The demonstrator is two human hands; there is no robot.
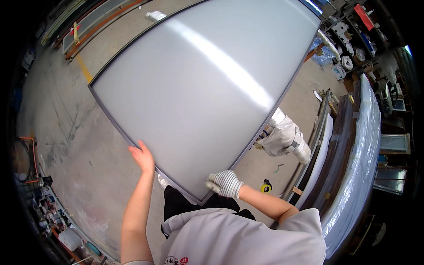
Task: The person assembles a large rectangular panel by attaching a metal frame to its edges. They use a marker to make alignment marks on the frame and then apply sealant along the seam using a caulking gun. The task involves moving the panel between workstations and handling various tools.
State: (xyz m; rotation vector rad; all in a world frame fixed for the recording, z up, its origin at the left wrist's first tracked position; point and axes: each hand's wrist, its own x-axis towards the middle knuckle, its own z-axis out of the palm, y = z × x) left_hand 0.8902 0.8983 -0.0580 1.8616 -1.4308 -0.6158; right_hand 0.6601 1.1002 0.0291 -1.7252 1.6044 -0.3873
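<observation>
A large grey frosted panel [185, 97] with a dark frame lies in front of me, its near corner close to my waist. My bare left hand [143, 159] grips the frame's near left edge, fingertips at the rim. Over the panel near its lower right edge is my right hand [225, 183], in a white-and-grey striped glove. Its fingers are curled closed, and whatever they may hold is hidden. A support wrapped in white covering [285, 138] sticks out from under the right edge. Another wrapped end [155, 17] shows past the far left edge.
Long plastic-wrapped profiles [353, 159] stand along the right side. A yellow tape roll [266, 187] is on the concrete floor. Shelves with boxes [349, 39] are at the far right, long frames [95, 31] at the far left, and clutter [57, 216] at lower left.
</observation>
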